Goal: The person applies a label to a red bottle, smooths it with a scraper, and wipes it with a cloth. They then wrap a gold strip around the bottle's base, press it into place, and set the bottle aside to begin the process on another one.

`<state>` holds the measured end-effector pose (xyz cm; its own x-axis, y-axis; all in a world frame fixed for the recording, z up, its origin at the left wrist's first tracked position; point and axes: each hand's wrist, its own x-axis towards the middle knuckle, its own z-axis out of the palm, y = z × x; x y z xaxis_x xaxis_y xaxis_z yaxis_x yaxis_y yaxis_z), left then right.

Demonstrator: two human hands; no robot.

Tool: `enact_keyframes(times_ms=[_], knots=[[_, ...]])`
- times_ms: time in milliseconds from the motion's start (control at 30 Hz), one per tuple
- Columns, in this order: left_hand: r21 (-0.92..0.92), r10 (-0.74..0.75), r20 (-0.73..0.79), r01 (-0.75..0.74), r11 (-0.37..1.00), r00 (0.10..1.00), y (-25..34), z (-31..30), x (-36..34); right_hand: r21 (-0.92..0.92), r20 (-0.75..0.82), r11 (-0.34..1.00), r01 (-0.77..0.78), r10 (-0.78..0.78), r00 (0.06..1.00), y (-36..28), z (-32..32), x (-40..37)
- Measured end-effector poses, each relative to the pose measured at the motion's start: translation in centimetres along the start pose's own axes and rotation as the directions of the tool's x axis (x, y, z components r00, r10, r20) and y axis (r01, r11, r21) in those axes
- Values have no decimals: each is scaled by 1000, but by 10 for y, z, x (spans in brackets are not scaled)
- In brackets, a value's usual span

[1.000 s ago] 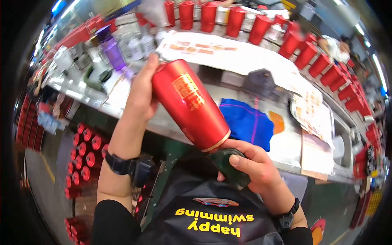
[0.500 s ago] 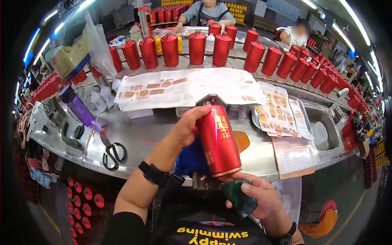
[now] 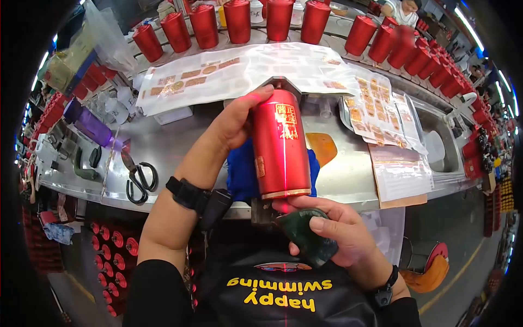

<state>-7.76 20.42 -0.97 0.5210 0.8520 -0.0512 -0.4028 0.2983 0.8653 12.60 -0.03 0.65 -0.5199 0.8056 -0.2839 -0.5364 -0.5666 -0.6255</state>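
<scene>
A red bottle (image 3: 280, 150) with gold lettering lies tilted over the bench, its top toward a dark metal bracket (image 3: 294, 90). My left hand (image 3: 239, 117) holds the bottle along its upper left side, the thumb side near its top. At the bottle's base, fingers of my right hand (image 3: 340, 231) touch the bottom edge, and the same hand grips a dark green, smooth flat piece (image 3: 309, 237). A thin red light line runs down the bottle. Blue cloth (image 3: 239, 169) lies beneath the bottle.
Sticker sheets (image 3: 207, 79) lie behind, with more (image 3: 376, 111) at the right near a sink (image 3: 447, 147). Black-handled scissors (image 3: 139, 177) and a purple bottle (image 3: 90, 122) are at the left. Red bottles (image 3: 238, 22) line the conveyor. A person (image 3: 404, 13) is at the back right.
The view has tilted down and closer. The bottle appears more upright in the image, still held by my left hand, with my right hand still at its base holding the green piece.
</scene>
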Motion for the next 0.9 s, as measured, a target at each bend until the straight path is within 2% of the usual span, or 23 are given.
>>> enact_keyframes(times_ms=[167, 333, 467, 733, 833, 900], knots=[[-42, 2, -18, -2, 999, 1000, -8, 1, 3, 38, -50, 999, -2, 4, 999, 2, -3, -3], [-31, -32, -28, 31, 999, 999, -8, 10, 4, -9, -55, 1000, -20, 19, 998, 2, -3, -6], [-4, -21, 34, 21, 1000, 999, -1, 10, 5, -22, -63, 1000, -21, 19, 998, 5, -7, -6], [18, 17, 13, -17, 1000, 1000, 0, 6, 13, -33, -14, 998, 60, -60, 998, 6, -10, 6], [70, -1, -21, 2, 998, 1000, 0, 10, 10, -41, -20, 998, 43, -44, 999, 9, -14, 11], [158, 64, -62, -53, 986, 996, -8, 3, 4, -63, -24, 998, 18, -20, 1000, 10, -18, 12]])
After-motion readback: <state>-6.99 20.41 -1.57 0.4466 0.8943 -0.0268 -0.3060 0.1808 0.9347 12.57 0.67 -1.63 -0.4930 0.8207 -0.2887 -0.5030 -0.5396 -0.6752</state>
